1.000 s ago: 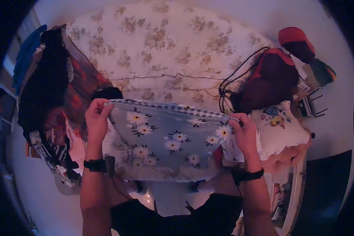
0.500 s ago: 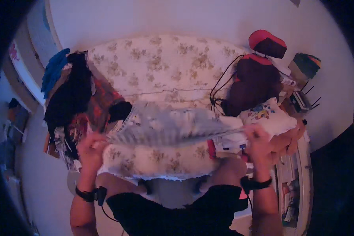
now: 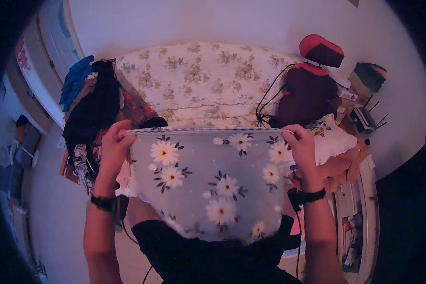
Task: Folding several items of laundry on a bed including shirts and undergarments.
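Observation:
A grey cloth (image 3: 199, 163) printed with white daisies and dark leaves is stretched between my hands in front of the sofa. My left hand (image 3: 114, 146) pinches its upper left corner between thumb and fingers. At the upper right corner, my right hand (image 3: 302, 145) has the same kind of pinch. The top edge runs nearly straight and shows a narrow striped band. Below it the cloth hangs down over my lap, its lower edge rounded, and covers the sofa seat behind it.
Behind stands a sofa (image 3: 194, 71) with a flowered cover. Dark clothes (image 3: 94, 106) are heaped at its left end. A red and black seat cushion (image 3: 305, 94), a white pillow (image 3: 333, 144) and a router (image 3: 363, 120) are at the right. Black cables hang beside the cushion.
The cloth was bunched and blurred with its striped side showing; now it hangs spread, with the daisy side facing me. Both hands have risen slightly and still grip its corners.

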### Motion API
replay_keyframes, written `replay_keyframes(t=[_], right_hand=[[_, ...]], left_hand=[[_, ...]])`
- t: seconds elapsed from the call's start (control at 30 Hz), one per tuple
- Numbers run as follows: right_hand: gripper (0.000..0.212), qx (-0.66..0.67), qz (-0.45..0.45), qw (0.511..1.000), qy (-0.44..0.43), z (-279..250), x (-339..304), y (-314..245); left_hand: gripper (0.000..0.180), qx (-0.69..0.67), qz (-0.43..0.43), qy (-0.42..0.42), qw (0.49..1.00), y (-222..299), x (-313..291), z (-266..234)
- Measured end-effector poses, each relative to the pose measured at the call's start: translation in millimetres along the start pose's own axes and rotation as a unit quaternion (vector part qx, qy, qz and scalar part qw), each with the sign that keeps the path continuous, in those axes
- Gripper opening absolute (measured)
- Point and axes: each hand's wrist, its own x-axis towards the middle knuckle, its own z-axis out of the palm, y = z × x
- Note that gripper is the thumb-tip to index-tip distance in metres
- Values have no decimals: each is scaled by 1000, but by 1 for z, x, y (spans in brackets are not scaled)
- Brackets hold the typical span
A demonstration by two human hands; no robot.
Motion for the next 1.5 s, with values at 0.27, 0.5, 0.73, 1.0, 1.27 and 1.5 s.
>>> replay_keyframes(t=[0.27,0.5,0.73,1.0,1.27,1.5], right_hand=[[16,7,-5,999,34,16,16,21],[16,-72,32,997,-24,22,-48,63],[18,-145,56,959,-235,55,-169,180],[17,-216,135,848,-466,58,-199,200],[15,-232,81,927,-284,80,-91,177],[17,-268,80,955,-97,166,-37,256]], left_hand=[[16,33,-51,-41,997,-38,35,9],[14,148,-25,-55,987,-80,-32,-11],[11,234,-90,-266,931,-225,-134,-36],[20,364,-214,-464,779,-204,-144,-14],[15,151,-261,-402,865,-250,-30,-20],[25,70,-330,-123,933,-355,21,31]])
